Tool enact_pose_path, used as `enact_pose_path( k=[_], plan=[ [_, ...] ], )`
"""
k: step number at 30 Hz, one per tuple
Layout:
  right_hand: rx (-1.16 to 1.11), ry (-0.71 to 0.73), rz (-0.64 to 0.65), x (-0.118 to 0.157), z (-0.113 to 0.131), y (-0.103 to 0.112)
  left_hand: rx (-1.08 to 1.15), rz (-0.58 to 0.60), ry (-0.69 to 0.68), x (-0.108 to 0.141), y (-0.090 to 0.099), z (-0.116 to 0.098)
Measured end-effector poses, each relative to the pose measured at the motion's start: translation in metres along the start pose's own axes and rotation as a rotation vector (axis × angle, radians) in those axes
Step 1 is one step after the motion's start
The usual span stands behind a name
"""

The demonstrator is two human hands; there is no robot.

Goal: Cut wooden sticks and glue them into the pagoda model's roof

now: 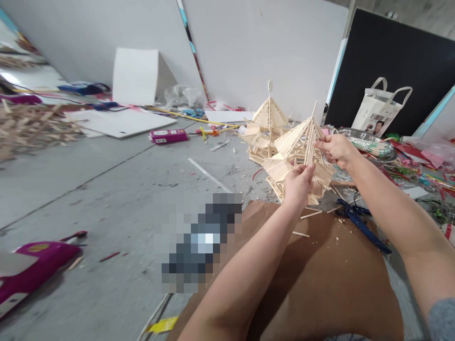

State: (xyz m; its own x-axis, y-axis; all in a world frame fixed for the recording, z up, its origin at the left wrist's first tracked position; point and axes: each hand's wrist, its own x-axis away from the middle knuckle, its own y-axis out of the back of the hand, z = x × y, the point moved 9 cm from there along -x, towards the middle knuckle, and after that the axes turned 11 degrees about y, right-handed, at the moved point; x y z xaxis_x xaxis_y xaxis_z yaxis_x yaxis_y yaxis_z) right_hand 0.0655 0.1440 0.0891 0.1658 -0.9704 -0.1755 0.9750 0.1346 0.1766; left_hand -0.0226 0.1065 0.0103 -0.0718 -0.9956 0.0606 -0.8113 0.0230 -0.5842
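Observation:
A small tower of pale wooden sticks (279,170) stands at the far edge of the brown sheet, its pointed stick roof (293,141) topped by a thin upright stick. My left hand (299,182) pinches the lower front edge of that roof, fingers closed. On the roof's right side my right hand (335,148) has its fingers closed on the sticks. Just behind to the left is a second stick tower (269,113) with a similar pointed roof. Loose sticks (311,214) lie below the hands, near blue-handled pliers (362,225).
Purple tools lie at the lower left (39,265) and mid-left (168,136). A pixelated dark object (201,241) is left of the brown sheet (337,293). Behind are a metal tray (389,155), a white bag (376,112) and a wood pile (31,125).

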Motion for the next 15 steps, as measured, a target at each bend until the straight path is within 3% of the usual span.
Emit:
enact_pose_path(
  k=[15],
  plan=[
    [-0.026,0.002,-0.01,0.0019,0.0019,-0.0002,-0.04,-0.017,-0.015,0.002,0.001,-0.0029]
  ],
)
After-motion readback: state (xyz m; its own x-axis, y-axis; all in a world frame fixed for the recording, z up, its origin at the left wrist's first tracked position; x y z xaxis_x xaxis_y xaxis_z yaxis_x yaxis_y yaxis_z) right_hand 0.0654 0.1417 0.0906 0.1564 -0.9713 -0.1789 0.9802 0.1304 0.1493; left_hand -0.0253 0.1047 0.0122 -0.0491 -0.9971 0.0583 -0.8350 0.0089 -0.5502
